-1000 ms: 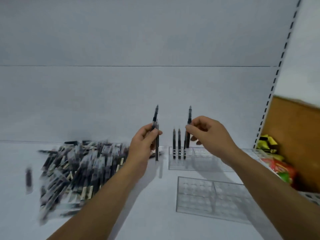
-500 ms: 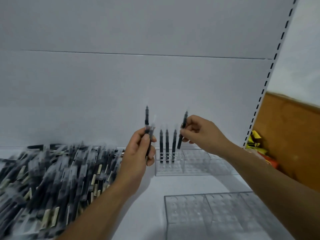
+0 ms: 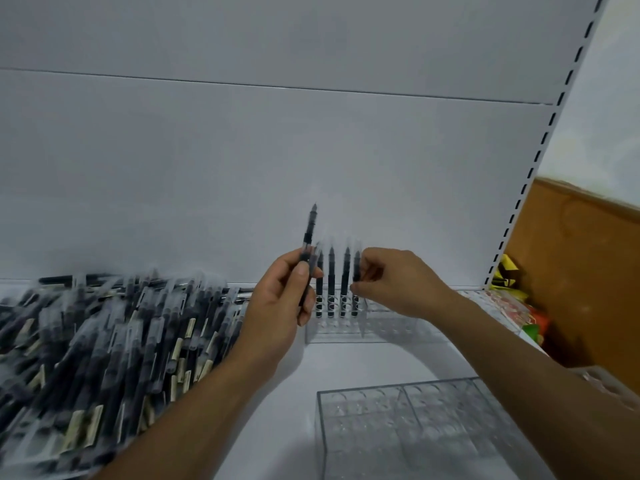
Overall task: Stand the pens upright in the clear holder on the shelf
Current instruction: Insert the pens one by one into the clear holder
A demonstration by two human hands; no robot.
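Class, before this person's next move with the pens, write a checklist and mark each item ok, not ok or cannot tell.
1. Grip: right hand pinches the fourth pen: ok.
2. Seating: fourth pen fully down in the clear holder: cannot tell.
3. Row: three pens beside it stand upright: ok.
4. Supply: left hand holds spare pens: ok.
5. Room: holder holes right of the row look free: ok.

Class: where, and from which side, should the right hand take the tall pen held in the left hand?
Likely the exposed upper barrel of the tall pen, pinched from the right: it stands nearly upright above the left hand, whose fingers cover the rest.
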